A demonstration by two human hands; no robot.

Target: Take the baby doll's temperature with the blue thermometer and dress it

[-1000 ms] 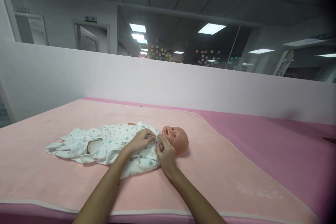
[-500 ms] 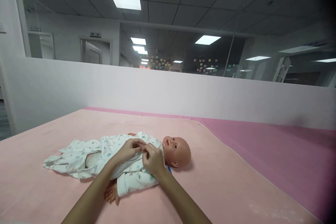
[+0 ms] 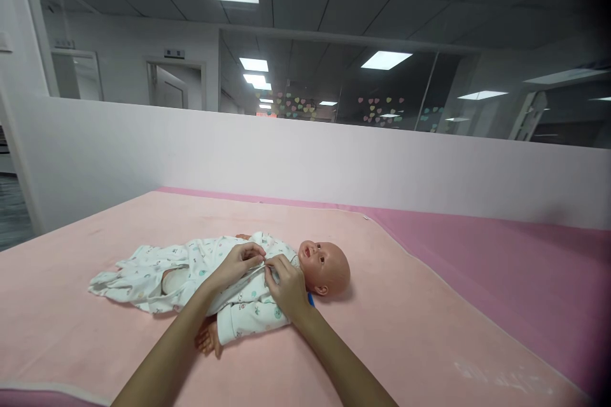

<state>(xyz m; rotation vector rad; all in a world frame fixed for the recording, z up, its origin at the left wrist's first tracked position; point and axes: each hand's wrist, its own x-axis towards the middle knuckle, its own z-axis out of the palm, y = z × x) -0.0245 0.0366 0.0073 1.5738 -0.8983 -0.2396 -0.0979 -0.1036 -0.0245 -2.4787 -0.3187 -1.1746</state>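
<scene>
Baby doll [image 3: 249,294] lies on its back on the peach mat [image 3: 415,331], 7 o'clock in your view, leaving the front of its printed outfit [image 3: 203,259] facing your hands. Dial centred on its chest: head [image 3: 328,268] at 3, legs [image 3: 140,276] at 9. Your left hand [image 3: 237,265] is at 9, right hand [image 3: 287,281] at 4, probably so both reach one spot; fingertips narrow, nearly meeting. Can't tell if they pinch cloth. Doll's hand [image 3: 209,338] shows past the cuff, around 7.
</scene>
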